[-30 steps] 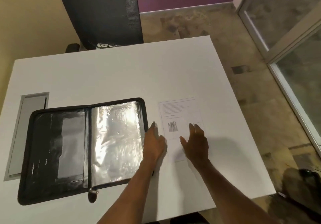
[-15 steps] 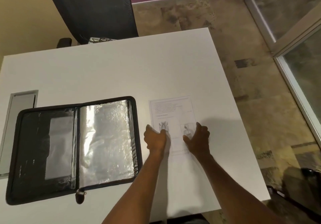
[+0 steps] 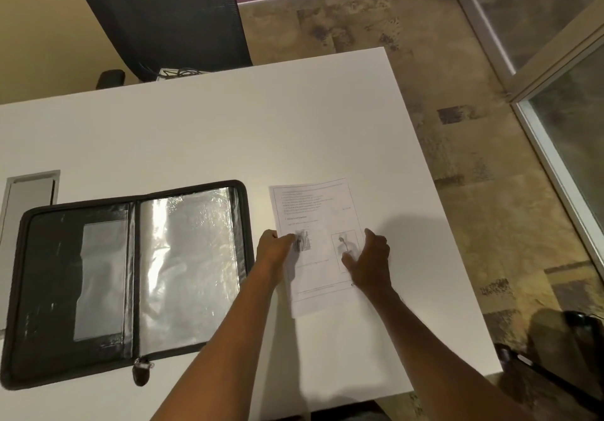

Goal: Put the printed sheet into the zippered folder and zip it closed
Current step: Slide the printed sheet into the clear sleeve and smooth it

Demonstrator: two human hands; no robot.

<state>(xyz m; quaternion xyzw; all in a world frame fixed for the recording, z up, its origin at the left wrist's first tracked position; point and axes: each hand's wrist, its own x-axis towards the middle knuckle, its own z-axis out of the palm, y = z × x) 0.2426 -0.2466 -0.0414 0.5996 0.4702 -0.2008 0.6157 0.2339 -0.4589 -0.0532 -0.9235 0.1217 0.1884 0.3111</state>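
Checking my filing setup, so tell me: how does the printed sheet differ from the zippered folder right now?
The printed sheet is white and narrow; the zippered folder is black-rimmed, wider, spread open. The left hand and right hand pinch the printed sheet's sides; neither holds the zippered folder. Both are on the white table.

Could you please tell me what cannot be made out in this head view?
Head view, printed sheet: text too small to read.
Head view, left hand and right hand: fingertips hidden by the hands' own backs.
Head view, zippered folder: glare on the clear sleeve masks what lies inside.
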